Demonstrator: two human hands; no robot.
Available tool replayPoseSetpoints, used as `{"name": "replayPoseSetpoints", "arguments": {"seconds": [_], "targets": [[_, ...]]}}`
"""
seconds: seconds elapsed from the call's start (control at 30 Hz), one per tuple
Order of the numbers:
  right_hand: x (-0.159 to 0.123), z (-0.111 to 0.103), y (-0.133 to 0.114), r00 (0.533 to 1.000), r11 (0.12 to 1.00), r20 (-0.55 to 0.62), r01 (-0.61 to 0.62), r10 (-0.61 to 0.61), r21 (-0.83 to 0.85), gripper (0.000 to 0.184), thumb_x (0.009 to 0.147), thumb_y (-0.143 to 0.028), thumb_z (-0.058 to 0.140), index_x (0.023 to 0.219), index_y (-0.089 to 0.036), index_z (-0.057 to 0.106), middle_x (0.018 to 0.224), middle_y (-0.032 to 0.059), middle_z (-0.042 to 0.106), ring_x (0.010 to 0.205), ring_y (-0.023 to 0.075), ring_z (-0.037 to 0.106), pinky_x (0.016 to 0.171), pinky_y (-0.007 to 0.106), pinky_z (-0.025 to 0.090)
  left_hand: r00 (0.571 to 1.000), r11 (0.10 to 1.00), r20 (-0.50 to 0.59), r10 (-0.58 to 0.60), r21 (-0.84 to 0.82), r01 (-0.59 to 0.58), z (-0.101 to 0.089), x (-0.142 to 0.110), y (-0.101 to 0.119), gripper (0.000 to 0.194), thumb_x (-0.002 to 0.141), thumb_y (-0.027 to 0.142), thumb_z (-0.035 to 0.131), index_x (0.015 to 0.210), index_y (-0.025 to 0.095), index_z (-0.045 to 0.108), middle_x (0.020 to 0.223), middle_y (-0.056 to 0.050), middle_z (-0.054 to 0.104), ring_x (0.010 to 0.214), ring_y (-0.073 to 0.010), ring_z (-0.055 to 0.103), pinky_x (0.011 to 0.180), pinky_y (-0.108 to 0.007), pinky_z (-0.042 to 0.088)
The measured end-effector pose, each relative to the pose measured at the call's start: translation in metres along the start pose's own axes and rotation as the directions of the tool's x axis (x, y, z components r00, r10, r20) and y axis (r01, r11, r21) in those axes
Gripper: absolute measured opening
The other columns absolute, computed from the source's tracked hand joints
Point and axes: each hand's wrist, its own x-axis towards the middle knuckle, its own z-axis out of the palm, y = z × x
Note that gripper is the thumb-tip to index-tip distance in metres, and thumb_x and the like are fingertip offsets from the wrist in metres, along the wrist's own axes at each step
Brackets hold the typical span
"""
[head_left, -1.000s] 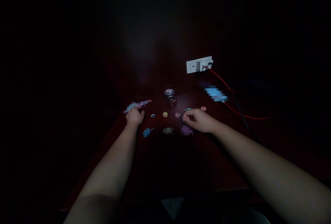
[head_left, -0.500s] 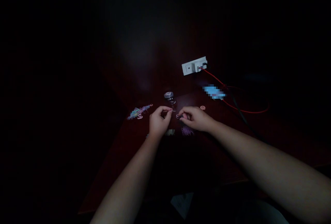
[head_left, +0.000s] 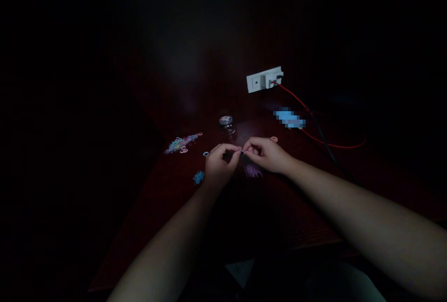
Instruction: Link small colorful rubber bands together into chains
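My left hand [head_left: 221,164] and my right hand [head_left: 267,154] meet fingertip to fingertip above the dark red table. Both are closed in a pinch on a tiny item that looks like a small rubber band, mostly hidden by the fingers. A pile of purple rubber bands [head_left: 253,171] lies just below my right hand. Beside my left wrist is a small heap of blue rubber bands [head_left: 199,177], and a single blue band [head_left: 206,154] shows by the knuckles. Behind the hands stands a small clear jar [head_left: 228,127] with a lid on it.
A mixed pile of coloured bands [head_left: 179,144] lies at the left, pink ones beside it. A pink ring [head_left: 274,139] lies beyond my right hand. At the back are a white power socket [head_left: 264,80], a red cable [head_left: 316,142] and a blurred blue object [head_left: 289,117].
My hands have come together; they were slightly apart, with a thin pale strand at the left fingertips. The view has shifted a little, and the blue heap now shows beside my left wrist.
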Motion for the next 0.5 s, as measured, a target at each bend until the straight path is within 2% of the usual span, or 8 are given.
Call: {"name": "replayPoseSetpoints", "arguments": {"seconds": [0.2, 0.5], "targets": [[-0.0007, -0.0007, 0.0008, 1.000, 1.000, -0.007, 0.008, -0.008, 0.017, 0.014, 0.081, -0.026, 0.057, 0.082, -0.013, 0.063, 0.063, -0.0014, 0.051, 0.054, 0.0084, 0.043, 0.049, 0.020, 0.033, 1.000, 1.000, 0.027, 0.012, 0.024, -0.013, 0.0038, -0.0010, 0.0020, 0.012, 0.079, 0.020, 0.065, 0.091, 0.020, 0.065, 0.091, -0.003, 0.070, 0.085, -0.0164, 0.065, 0.081, -0.030, 0.052], [0.0000, -0.0003, 0.0016, 1.000, 0.998, -0.020, 0.006, -0.004, 0.061, 0.018, 0.080, -0.029, 0.059, 0.077, -0.012, 0.065, 0.060, -0.0016, 0.049, 0.053, 0.0087, 0.041, 0.048, 0.021, 0.032, 1.000, 0.999, 0.025, -0.015, -0.033, 0.016, 0.0040, -0.0015, 0.0011, 0.015, 0.080, 0.021, 0.065, 0.094, 0.019, 0.061, 0.087, -0.002, 0.070, 0.081, -0.0140, 0.067, 0.077, -0.027, 0.052]]}}
